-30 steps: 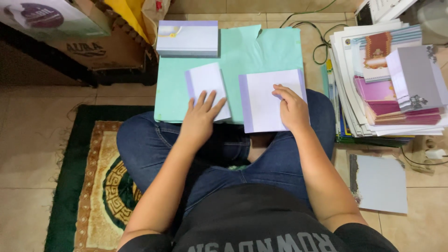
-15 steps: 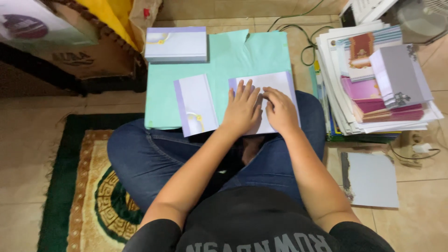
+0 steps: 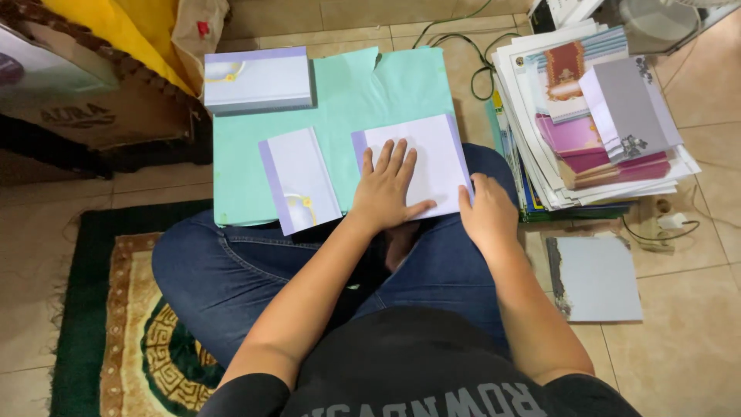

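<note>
The left hand (image 3: pixel 388 189) is pressing flat, fingers spread, on a white card (image 3: pixel 413 166); the right hand (image 3: pixel 488 212) is gripping the card's near corner, a paper stack (image 3: pixel 594 123) lying just beyond it.

The scene is evenly and fairly brightly lit by soft indoor light from above. Only faint, short shadows are cast beneath the hands (image 3: pixel 432 197) and forearms. The white card (image 3: pixel 432 158) under the hands is nearly washed out. Darker corners are seen far left of the hands. Focus is held sharp throughout, with slight wide-angle bending at the edges.
</note>
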